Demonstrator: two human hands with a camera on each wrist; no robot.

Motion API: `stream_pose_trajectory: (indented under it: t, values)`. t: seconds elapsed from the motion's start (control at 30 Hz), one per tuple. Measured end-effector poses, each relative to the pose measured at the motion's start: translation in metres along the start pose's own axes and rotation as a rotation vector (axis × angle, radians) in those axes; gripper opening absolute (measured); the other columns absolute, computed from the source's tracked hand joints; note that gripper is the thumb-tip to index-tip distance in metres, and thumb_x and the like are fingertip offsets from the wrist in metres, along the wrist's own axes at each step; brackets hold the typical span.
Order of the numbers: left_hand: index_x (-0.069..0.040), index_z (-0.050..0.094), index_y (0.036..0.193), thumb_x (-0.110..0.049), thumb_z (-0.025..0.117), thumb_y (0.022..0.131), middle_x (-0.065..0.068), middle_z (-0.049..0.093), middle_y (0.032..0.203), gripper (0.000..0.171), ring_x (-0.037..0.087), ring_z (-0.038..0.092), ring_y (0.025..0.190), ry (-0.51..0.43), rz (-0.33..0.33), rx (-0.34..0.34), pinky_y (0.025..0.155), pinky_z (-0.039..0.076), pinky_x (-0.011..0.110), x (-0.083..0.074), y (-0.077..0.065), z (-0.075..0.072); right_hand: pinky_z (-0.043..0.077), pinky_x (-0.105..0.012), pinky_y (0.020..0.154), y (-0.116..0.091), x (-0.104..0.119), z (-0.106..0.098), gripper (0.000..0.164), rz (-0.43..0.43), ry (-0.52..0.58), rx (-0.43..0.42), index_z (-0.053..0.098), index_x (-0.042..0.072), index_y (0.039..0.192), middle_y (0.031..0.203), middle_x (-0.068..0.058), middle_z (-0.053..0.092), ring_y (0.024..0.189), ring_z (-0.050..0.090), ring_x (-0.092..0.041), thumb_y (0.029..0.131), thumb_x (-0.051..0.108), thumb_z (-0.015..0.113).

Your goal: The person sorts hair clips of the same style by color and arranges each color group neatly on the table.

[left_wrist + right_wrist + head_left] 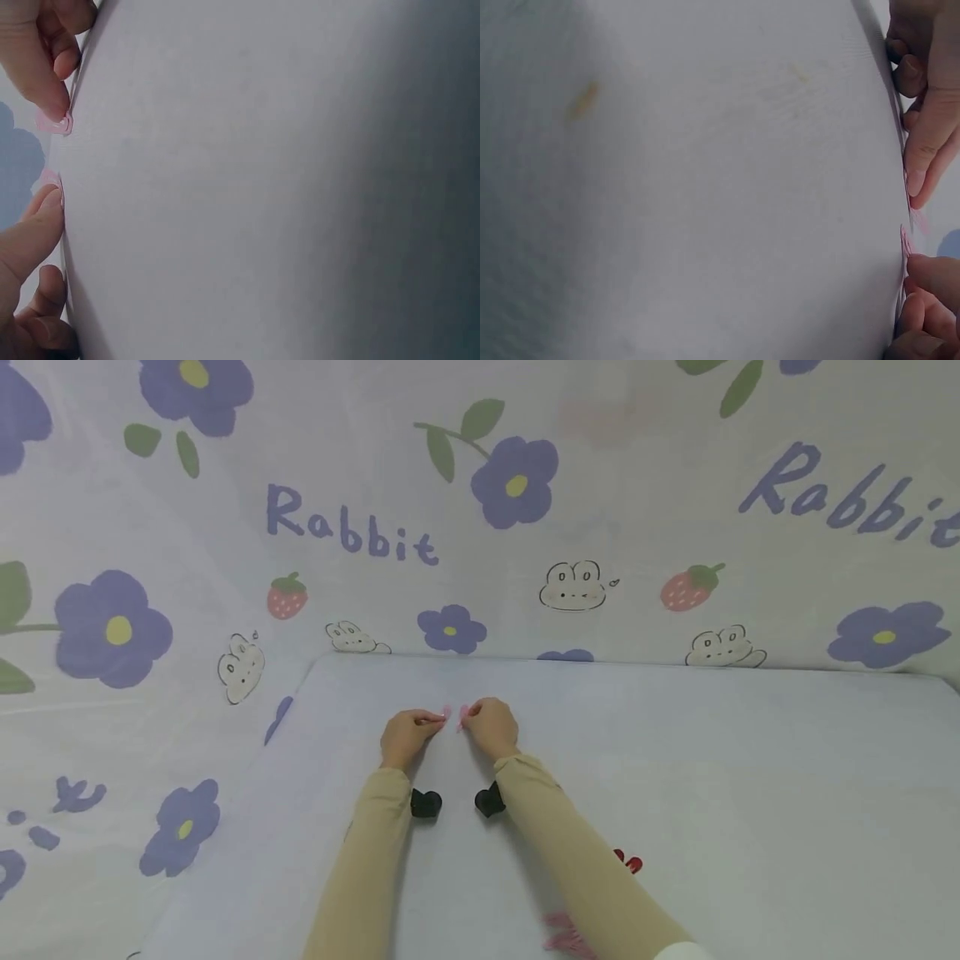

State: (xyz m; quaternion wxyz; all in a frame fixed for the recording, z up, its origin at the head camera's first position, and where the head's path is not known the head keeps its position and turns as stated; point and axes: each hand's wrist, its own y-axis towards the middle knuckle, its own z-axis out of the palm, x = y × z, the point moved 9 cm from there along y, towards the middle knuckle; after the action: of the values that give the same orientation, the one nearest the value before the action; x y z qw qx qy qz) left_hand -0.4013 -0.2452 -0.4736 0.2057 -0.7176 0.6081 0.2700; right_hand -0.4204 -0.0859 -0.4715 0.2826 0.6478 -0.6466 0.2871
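Observation:
Over the white table (720, 760), my left hand (407, 735) pinches a small pink piece (447, 712) between thumb and fingertips. Opposite it, my right hand (491, 727) pinches another small pink piece (464, 713). The two pieces face each other across a narrow gap, and their exact kind is too small to tell. In the left wrist view, the left thumb (45, 217) lies against one piece at the lower left, with the other hand's piece (54, 122) above. From the right wrist, part of the right hand's pink piece (906, 241) shows beyond its fingertips.
Beside the right forearm lie red pieces (633, 864) and several pink pieces (568, 935), partly hidden by the sleeve. A black object (427, 804) sits by the left sleeve, a similar one (489, 800) by the right. A flower-printed sheet (360, 443) hangs behind the table.

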Motion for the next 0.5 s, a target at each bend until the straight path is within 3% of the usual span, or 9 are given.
stream_pose_trajectory:
  t: [0.2, 0.5]
  values:
    - [-0.015, 0.073, 0.089, -0.025, 0.069, 0.079, 0.0, 0.063, 0.078, 0.015, 0.017, 0.051, 0.069, -0.023, -0.006, -0.004, 0.063, 0.037, 0.031, -0.008, 0.001, -0.002, 0.044, -0.035, 0.062, 0.003, 0.0, -0.005, 0.012, 0.021, -0.014, -0.024, 0.066, 0.008, 0.074, 0.08, -0.003, 0.063, 0.075, 0.056, -0.018, 0.078, 0.019, 0.067]
    - [-0.015, 0.073, 0.089, -0.025, 0.069, 0.078, 0.0, 0.062, 0.076, 0.015, 0.016, 0.051, 0.068, -0.015, -0.016, 0.009, 0.061, 0.037, 0.03, -0.001, -0.004, -0.002, 0.043, -0.035, 0.063, 0.001, -0.006, 0.006, 0.014, 0.04, 0.0, -0.003, 0.066, 0.008, 0.075, 0.083, -0.003, 0.063, 0.075, 0.056, -0.018, 0.077, 0.022, 0.067]
